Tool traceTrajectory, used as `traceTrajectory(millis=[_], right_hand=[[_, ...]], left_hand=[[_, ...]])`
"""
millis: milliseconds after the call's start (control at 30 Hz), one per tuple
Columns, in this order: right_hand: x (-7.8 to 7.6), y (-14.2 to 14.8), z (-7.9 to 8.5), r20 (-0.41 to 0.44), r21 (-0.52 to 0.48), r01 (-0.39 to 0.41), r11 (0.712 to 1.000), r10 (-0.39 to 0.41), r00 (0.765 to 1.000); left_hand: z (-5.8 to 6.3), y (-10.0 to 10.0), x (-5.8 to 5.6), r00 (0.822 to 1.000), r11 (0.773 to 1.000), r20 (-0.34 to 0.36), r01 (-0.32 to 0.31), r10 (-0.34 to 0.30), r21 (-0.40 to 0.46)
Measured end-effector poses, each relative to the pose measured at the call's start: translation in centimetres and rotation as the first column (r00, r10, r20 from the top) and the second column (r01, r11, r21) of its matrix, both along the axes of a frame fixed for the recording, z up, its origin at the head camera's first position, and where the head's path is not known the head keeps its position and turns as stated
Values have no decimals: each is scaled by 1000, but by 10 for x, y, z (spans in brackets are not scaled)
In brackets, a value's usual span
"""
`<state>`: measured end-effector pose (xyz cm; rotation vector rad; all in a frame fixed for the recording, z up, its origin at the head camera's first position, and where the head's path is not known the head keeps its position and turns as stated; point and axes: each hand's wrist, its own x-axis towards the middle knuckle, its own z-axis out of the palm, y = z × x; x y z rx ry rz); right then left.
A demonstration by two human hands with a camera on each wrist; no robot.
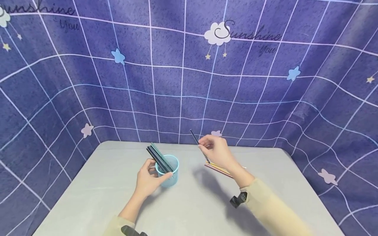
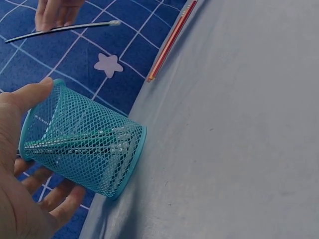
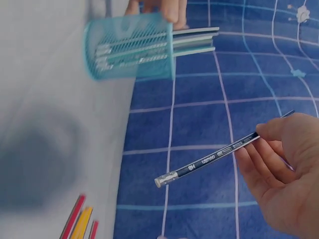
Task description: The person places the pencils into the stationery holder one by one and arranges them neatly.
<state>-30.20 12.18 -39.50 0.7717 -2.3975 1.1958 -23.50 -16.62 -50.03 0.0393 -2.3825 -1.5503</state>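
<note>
A light-blue mesh pencil cup (image 1: 171, 181) stands on the table, gripped at its near left side by my left hand (image 1: 148, 182). The thumb lies by its rim and the fingers reach round the far side. Several dark and green pencils (image 1: 159, 158) lean to the left inside the cup. My right hand (image 1: 219, 153) pinches a dark pencil (image 3: 207, 160) between thumb and fingers, above the table to the right of the cup. In the right wrist view the pencil's white eraser end points away from the hand, and HB lettering shows on its side.
Several red and yellow pencils (image 1: 218, 169) lie on the pale table (image 1: 189, 209) below the right hand. A dark blue gridded curtain (image 1: 165, 82) with stars and clouds hangs behind and at both sides of the table.
</note>
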Motion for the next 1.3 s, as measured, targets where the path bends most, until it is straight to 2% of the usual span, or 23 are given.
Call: traceTrajectory(millis=[100,233,400,467,567,700,867,1067,1300], right_hand=[[2,-12,4,-3,-33,-32,999,32,999],[5,-27,6,-52,-97,-108,989,103,993],[10,-47,8,-111,-199,-253,947,235,966],[10,-56,7,-106,-215,-283,935,266,958],[8,-68,4,-62,-214,-294,931,288,956],[4,-82,-4,31,-158,-298,942,306,952],[0,-94,-15,96,-17,-317,948,317,944],[-1,-104,-27,82,157,-295,942,286,955],[-5,-113,-39,44,263,-263,928,261,964]], left_hand=[[2,-1,-1,1000,1000,0,-3,3,1],[4,-1,0,1000,1000,-6,6,-6,14],[3,0,1,1000,999,-14,19,-19,28],[3,1,1,1000,999,-19,24,-23,31],[3,1,0,999,999,-27,30,-29,38],[2,1,-1,999,999,-31,27,-25,42],[2,1,-1,999,999,-43,29,-28,34],[1,0,-3,998,999,-50,39,-39,3],[-3,-1,-4,997,998,-54,56,-55,16]])
